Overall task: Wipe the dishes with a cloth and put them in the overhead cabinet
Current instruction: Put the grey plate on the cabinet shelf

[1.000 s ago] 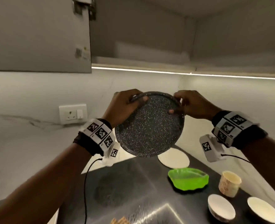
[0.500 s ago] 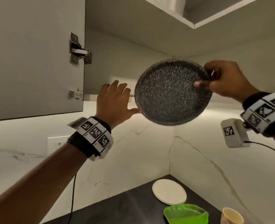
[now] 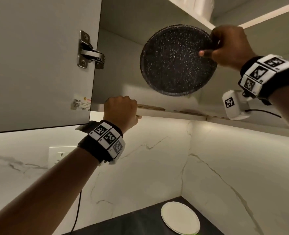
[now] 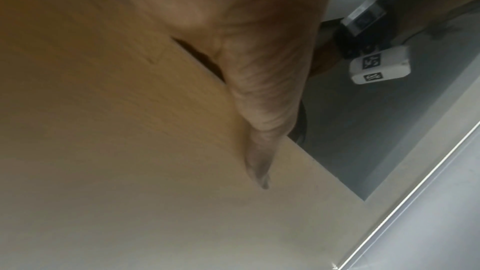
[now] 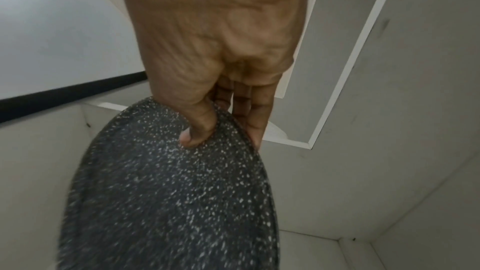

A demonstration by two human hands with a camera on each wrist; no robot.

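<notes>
A dark speckled plate is held tilted, its underside toward me, inside the open overhead cabinet above the cabinet's bottom panel. My right hand pinches its right rim, thumb on the underside and fingers behind. In the right wrist view the plate hangs below the right hand. My left hand grips the front edge of the bottom panel, fingers curled over it. The left wrist view shows only the thumb, flat against the panel's underside.
The cabinet door stands open at the left on its hinge. An upper shelf with white items lies just above the plate. Below, a white plate lies on the dark counter, and a wall socket sits at the left.
The left hand let go of the plate and took hold of the cabinet's bottom edge. The right hand alone lifted the plate up and right into the cabinet opening.
</notes>
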